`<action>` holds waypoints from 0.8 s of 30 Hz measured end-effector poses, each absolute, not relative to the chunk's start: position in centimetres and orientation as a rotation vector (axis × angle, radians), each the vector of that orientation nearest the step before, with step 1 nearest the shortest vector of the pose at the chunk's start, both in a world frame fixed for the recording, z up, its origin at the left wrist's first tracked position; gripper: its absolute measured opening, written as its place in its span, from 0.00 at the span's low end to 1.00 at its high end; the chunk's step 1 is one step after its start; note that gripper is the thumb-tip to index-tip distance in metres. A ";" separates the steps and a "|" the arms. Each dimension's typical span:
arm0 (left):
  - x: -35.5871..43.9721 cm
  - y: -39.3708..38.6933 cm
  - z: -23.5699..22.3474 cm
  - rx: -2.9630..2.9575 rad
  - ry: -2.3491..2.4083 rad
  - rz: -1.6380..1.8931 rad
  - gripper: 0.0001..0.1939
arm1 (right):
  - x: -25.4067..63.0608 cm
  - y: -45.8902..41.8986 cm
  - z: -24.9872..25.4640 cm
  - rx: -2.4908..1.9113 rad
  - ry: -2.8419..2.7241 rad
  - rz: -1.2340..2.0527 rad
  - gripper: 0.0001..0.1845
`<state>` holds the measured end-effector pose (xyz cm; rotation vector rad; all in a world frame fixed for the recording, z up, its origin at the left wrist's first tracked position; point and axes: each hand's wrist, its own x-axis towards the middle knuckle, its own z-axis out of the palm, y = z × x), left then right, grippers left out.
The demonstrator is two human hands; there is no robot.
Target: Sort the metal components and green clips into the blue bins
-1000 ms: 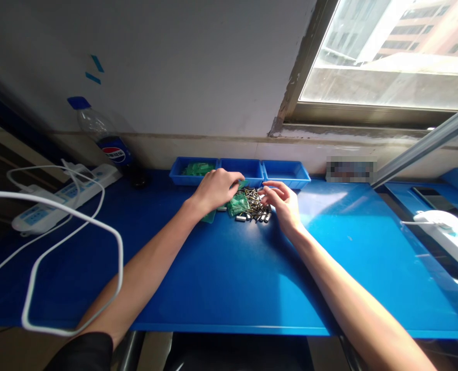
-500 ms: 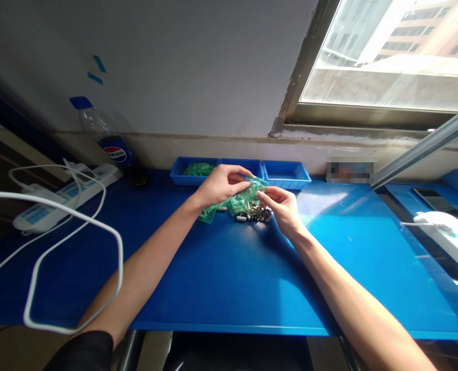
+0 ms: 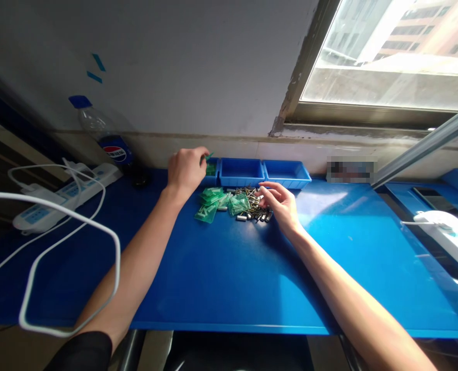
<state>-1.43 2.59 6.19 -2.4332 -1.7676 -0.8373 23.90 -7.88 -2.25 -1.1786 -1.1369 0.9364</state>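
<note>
My left hand [image 3: 187, 170] is over the left blue bin, its fingers closed on a small green plastic piece [image 3: 209, 156] that sticks out past the fingertips. That hand hides much of the bin, though green pieces [image 3: 211, 169] show inside. My right hand [image 3: 279, 203] hovers at the right edge of a pile of small metal parts [image 3: 254, 202], some like screws or pins. Its fingers are bent and a little apart, with nothing visible between them. Beside and partly on the pile lie translucent green plastic pieces [image 3: 209, 206] with pale marks.
Two more blue bins, a middle one [image 3: 241, 180] and a right one [image 3: 289, 181], line the wall. A cola bottle [image 3: 115, 149] and a power strip [image 3: 66, 198] stand at left. A white cable [image 3: 116, 247] loops across my left forearm. Another power strip [image 3: 451, 232] is at right.
My left hand has moved left from the pile to the left bin, carrying a green piece. The right hand no longer touches green plastic and stays near the metal parts.
</note>
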 end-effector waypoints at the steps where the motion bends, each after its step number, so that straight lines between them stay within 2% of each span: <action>1: -1.5 2.9 5.7 -2.482 -1.824 -0.676 0.15 | 23.9 -7.9 -2.3 -1.181 -1.140 0.938 0.21; 2: -1.4 3.1 5.2 -2.541 -1.880 -0.523 0.15 | 23.9 -7.9 -2.3 -1.189 -1.146 0.934 0.21; 4: -1.0 3.1 4.7 -2.593 -1.891 -0.434 0.16 | 23.9 -7.9 -2.4 -1.229 -1.177 0.896 0.21; 8: 0.4 2.2 5.1 -2.646 -1.595 -0.682 0.17 | 23.7 -8.2 -2.3 -1.356 -1.345 0.654 0.19; 10: 1.1 1.4 5.4 -2.868 -1.358 -0.680 0.15 | 23.5 -8.3 -2.3 -1.385 -1.398 0.583 0.17; 13: 2.1 0.3 5.4 -3.191 -1.097 -0.413 0.15 | 23.4 -8.2 -2.4 -1.392 -1.378 0.599 0.15; 17: 3.3 -0.8 4.8 -3.149 -1.096 -0.169 0.16 | 23.7 -7.8 -2.7 -1.377 -1.318 0.639 0.15; 21: 3.6 -1.1 4.4 -3.127 -1.084 -0.145 0.11 | 23.9 -7.6 -2.9 -1.361 -1.292 0.659 0.15; 24: 3.7 -1.2 4.4 -3.128 -1.110 -0.197 0.11 | 23.8 -7.7 -3.0 -1.355 -1.294 0.669 0.14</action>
